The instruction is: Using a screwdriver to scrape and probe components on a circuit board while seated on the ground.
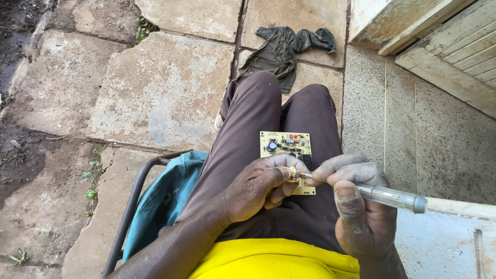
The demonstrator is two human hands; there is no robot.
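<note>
- Two hands engaged over the lap.
- Left hand [261, 183] pinches a small yellowish component [293, 174] at the flat, pale-yellow circuit board's [287, 150] lower edge.
- Right hand [356, 201] grips a clear-handled screwdriver [385, 196], tip touching the component.
- Board rests on dark trousers [248, 124].

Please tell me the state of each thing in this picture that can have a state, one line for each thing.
Pale yellow printed circuit board: lying on the lap, held at its near edge.
Clear-handled screwdriver: held, tip at the board's near edge.
Left hand: closed, pinching the board.
Right hand: closed around the screwdriver.
Dark grey cloth: crumpled on the stone paving.
</note>
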